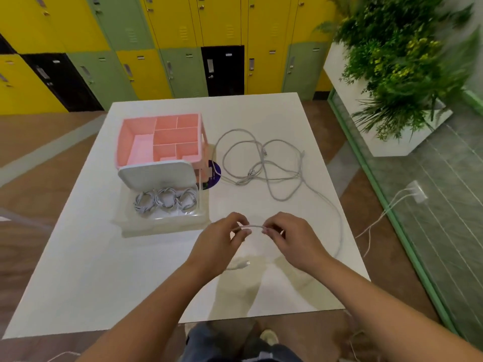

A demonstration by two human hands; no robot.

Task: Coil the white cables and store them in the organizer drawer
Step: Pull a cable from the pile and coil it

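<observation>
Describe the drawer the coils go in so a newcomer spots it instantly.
On the white table stands a pink organizer with open compartments on top. The clear drawer is pulled out from its base toward the person, under a white lid. Unlike the pink compartments, it holds three coiled cables in a row.

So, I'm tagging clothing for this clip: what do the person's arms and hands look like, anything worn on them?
Both are bare: the left hand and right hand show no gloves, rings or watch, and both forearms are uncovered, with no sleeves in view.
</observation>
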